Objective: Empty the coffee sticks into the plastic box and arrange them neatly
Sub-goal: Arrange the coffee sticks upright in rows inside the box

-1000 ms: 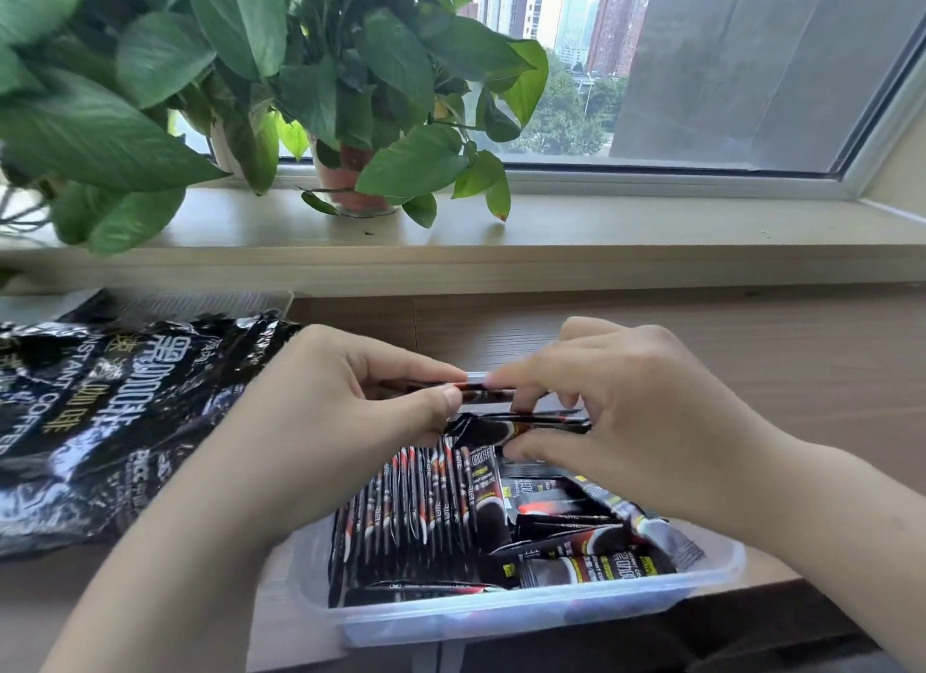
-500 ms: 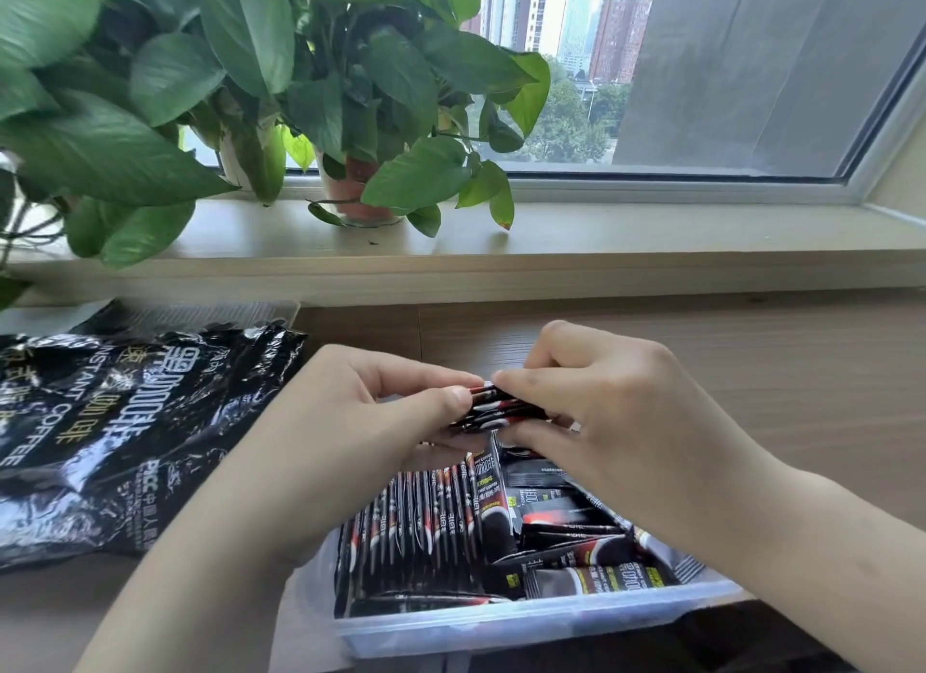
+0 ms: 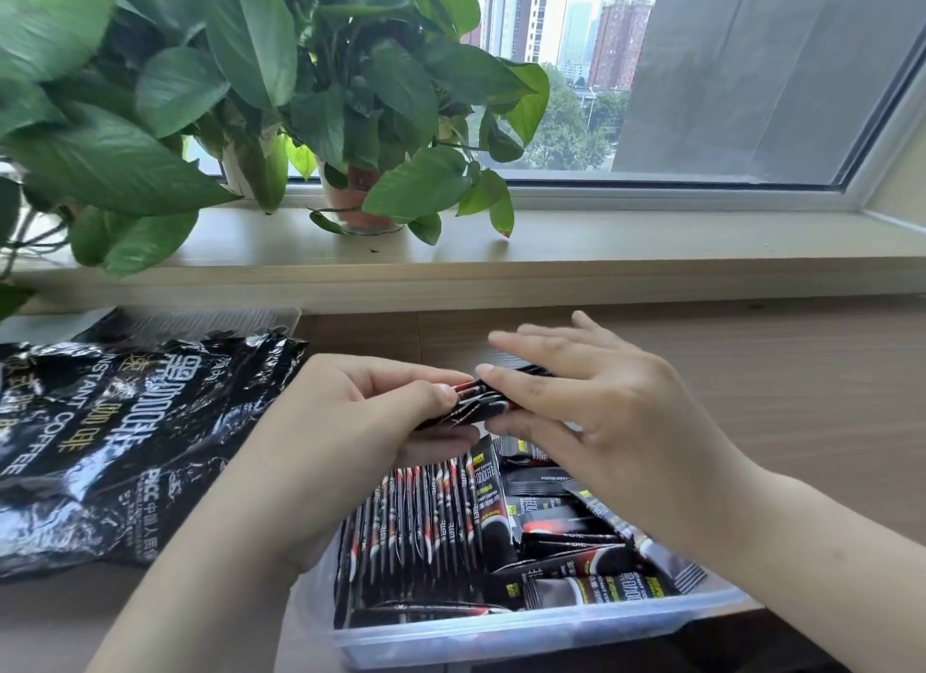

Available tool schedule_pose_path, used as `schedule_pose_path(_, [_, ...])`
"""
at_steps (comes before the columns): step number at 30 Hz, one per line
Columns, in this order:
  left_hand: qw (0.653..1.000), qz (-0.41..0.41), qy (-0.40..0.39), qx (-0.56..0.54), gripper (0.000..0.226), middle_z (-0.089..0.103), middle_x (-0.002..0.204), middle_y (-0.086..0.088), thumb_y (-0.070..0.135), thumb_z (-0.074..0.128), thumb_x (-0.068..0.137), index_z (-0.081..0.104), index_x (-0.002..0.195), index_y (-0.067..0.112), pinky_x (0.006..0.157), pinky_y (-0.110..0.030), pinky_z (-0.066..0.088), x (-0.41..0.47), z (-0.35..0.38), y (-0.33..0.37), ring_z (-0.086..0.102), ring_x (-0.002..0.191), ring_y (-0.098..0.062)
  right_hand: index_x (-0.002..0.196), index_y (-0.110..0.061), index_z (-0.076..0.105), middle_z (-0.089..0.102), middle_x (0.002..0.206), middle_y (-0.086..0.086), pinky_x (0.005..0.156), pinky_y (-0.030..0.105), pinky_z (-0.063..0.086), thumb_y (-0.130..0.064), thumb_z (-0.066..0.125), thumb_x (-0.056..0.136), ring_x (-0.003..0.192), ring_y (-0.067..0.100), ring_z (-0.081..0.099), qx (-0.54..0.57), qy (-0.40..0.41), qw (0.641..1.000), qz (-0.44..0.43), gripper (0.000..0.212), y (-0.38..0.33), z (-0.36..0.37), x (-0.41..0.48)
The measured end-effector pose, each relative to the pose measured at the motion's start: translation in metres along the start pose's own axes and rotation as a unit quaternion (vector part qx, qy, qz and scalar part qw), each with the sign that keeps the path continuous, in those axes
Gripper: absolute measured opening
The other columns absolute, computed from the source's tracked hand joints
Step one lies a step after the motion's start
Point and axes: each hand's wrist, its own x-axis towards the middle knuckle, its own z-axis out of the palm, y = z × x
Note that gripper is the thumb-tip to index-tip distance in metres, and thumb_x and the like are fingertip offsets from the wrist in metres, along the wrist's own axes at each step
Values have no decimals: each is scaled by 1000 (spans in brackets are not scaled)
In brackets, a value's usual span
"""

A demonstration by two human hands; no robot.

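Just above the plastic box [image 3: 526,640], the left hand [image 3: 351,422] and right hand [image 3: 611,422] pinch one bundle of coffee sticks [image 3: 476,406].

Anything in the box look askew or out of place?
Yes. In the plastic box, the left row stands neatly on edge, but the sticks on the right lie jumbled at mixed angles, one stick poking up at the right rim.
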Motion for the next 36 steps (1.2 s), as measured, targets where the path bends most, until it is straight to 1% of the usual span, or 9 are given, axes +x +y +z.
schedule_pose_path(4, [1000, -18, -13, -2, 33, 78, 81, -18, 10, 57, 98, 83, 78, 10, 66, -33, 64, 3, 6, -4, 78, 75, -29, 122, -15, 72, 71, 102, 6, 70, 47, 59, -29, 60, 96, 85, 26, 67, 10, -27, 999, -36, 32, 2, 2, 0])
schedule_pose_path(7, [996, 6, -56, 74, 29, 78, 82, -12, 43, 66, 79, 82, 82, 19, 65, -27, 61, 3, 8, -9, 71, 69, -15, 112, -12, 71, 64, 100, 10, 53, 42, 55, -25, 55, 100, 84, 28, 59, 5, -37, 997, -62, 24, 2, 2, 2])
schedule_pose_path(14, [983, 57, -60, 167, 21, 71, 67, 3, 27, 62, 96, 81, 92, 34, 62, -23, 50, 1, 3, -12, 61, 60, -7, 138, -4, 57, 62, 113, 7, 80, 39, 56, -38, 58, 96, 101, 23, 59, 42, -38, 998, -21, 54, 4, 6, -6])
schedule_pose_path(17, [984, 64, -53, 156, 23, 68, 67, 2, 26, 60, 98, 80, 94, 36, 65, -29, 47, 2, 2, -13, 57, 63, -10, 141, -18, 53, 55, 126, -5, 97, 16, 43, -58, 54, 90, 113, 8, 54, 82, -42, 991, 93, 65, 0, -3, -4])
schedule_pose_path(20, [987, 69, -42, 142, 25, 68, 70, 5, 23, 59, 98, 81, 97, 33, 62, -23, 45, 3, -1, -13, 55, 64, -9, 128, -40, 51, 58, 110, -19, 79, 13, 49, -77, 35, 87, 86, -3, 64, 232, -94, 918, 308, 57, -9, -20, 2])
schedule_pose_path(23, [987, 78, -46, 134, 27, 70, 72, 6, 22, 57, 99, 79, 98, 38, 64, -23, 48, 1, 3, -12, 58, 66, -6, 105, -27, 61, 64, 72, 1, 60, 29, 48, -72, 39, 84, 51, 14, 58, 405, -127, 782, 456, 55, -16, -24, 10])
schedule_pose_path(27, [986, 78, -60, 137, 27, 75, 79, -7, 22, 56, 100, 80, 102, 36, 63, -28, 51, -2, 14, -13, 59, 62, -9, 85, -10, 71, 48, 61, 8, 41, 18, 32, -36, 55, 99, 45, 11, 37, 469, -19, 733, 492, 34, -20, -11, 15])
schedule_pose_path(31, [990, 72, -74, 94, 22, 77, 80, -9, 26, 65, 90, 81, 101, 37, 52, -17, 49, -5, 14, -8, 55, 56, -6, 80, -12, 79, 58, 71, 11, 48, 19, 39, -25, 64, 96, 56, 13, 46, 525, 13, 682, 510, 25, -18, -5, 13])
schedule_pose_path(36, [983, 88, -76, 142, 26, 65, 60, 8, 41, 76, 72, 78, 96, 50, 57, -19, 41, -5, 5, -4, 49, 57, -9, 95, -4, 78, 71, 77, 6, 56, 17, 50, -22, 67, 92, 59, 10, 56, 576, -5, 639, 510, 22, -22, -8, 9])
